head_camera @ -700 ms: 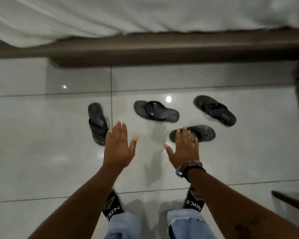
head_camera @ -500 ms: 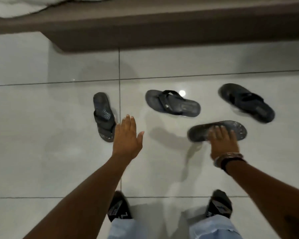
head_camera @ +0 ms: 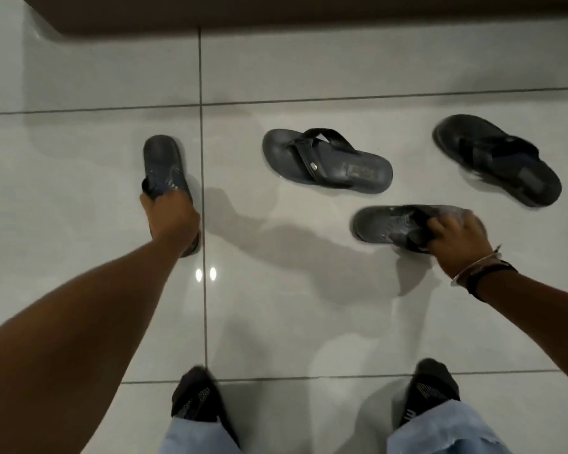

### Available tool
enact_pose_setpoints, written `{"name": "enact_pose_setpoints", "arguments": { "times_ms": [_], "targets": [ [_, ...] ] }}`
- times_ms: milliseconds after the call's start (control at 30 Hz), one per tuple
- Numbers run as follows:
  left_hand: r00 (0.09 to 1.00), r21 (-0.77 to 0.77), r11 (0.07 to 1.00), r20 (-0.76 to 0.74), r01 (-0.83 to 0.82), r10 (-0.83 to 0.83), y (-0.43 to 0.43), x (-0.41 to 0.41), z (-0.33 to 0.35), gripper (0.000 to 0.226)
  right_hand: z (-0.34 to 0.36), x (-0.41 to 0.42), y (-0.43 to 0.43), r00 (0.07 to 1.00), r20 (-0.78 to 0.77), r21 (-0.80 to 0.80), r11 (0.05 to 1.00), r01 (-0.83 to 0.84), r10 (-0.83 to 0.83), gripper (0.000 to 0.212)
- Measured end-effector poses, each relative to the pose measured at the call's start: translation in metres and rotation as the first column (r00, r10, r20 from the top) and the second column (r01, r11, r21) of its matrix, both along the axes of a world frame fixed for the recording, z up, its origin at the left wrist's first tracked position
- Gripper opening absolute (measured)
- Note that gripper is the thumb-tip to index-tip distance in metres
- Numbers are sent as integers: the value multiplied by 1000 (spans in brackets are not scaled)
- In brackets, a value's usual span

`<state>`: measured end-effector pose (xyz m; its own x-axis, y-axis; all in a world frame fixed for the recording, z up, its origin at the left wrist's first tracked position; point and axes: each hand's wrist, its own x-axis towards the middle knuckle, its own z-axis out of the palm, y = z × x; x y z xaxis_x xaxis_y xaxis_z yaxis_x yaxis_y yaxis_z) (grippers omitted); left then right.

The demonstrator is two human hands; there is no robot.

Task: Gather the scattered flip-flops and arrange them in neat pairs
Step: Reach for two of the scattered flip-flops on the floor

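Note:
Several dark flip-flops lie scattered on the glossy tiled floor. My left hand [head_camera: 171, 214] is closed over the strap of the left flip-flop [head_camera: 161, 160], which points away from me. My right hand [head_camera: 456, 235] grips the right end of the overturned flip-flop [head_camera: 391, 224], sole up and lying crosswise. A third flip-flop [head_camera: 328, 162] lies strap up in the middle, angled. The fourth flip-flop [head_camera: 495, 158] rests at the far right, diagonal, untouched.
A dark brown bed base [head_camera: 309, 11] runs along the top edge. My two feet in black socks [head_camera: 197, 398] stand at the bottom on the light tiles [head_camera: 292, 306]. A watch and bracelet sit on my right wrist [head_camera: 479, 270].
Both hands have dropped from hovering open onto the flip-flops and closed on them. The camera has tilted lower and nearer the floor; the white bedding has left the view.

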<state>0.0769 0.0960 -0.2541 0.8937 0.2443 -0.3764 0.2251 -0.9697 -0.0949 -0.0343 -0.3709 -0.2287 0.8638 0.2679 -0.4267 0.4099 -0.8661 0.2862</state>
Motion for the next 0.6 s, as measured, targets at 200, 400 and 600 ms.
{"name": "enact_pose_setpoints", "arguments": {
  "times_ms": [200, 400, 600],
  "targets": [
    [997, -132, 989, -31, 69, -74, -41, -60, 15, 15, 13, -20, 135, 986, -155, 296, 950, 102, -58, 42],
    [989, -404, 905, -113, -131, 93, -82, -135, 25, 3, -8, -14, 262, 857, -454, 282, 873, 397, -243, 28],
    [985, -383, 918, -166, -104, 42, -84, -139, 23, 22, -13, -18, 269, 859, -376, 305, 829, 470, -349, 32]
  ]
}}
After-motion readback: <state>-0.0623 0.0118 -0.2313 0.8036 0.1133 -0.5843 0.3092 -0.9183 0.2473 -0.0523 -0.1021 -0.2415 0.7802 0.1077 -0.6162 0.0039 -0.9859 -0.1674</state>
